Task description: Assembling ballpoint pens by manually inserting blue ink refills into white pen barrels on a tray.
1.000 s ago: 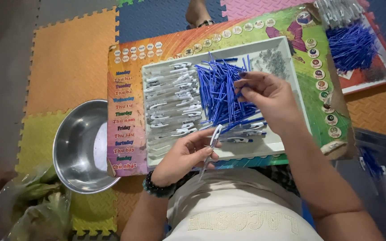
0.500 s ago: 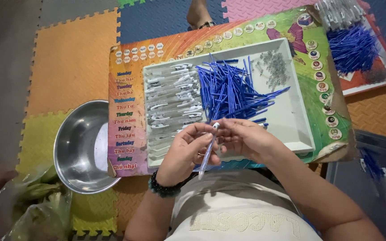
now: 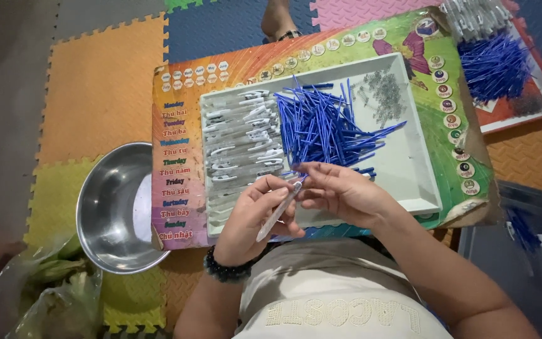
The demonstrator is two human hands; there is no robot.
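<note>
Head view, pen barrel (image 3: pixel 278 210) tilted, tip upper-right

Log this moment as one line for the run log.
left hand: holds clear pen barrel | right hand: at barrel tip, blue refill | white tray: blue refills, barrels

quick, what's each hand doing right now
Left hand: closed on a clear pen barrel.
Right hand: fingers pinched at the barrel's top end, over the white tray; what they hold cannot be told.

A steel bowl (image 3: pixel 117 207) sits on foam mats (image 3: pixel 98 88) beside a plastic bag (image 3: pixel 45 295); a red tray (image 3: pixel 534 94) lies far right.
</note>
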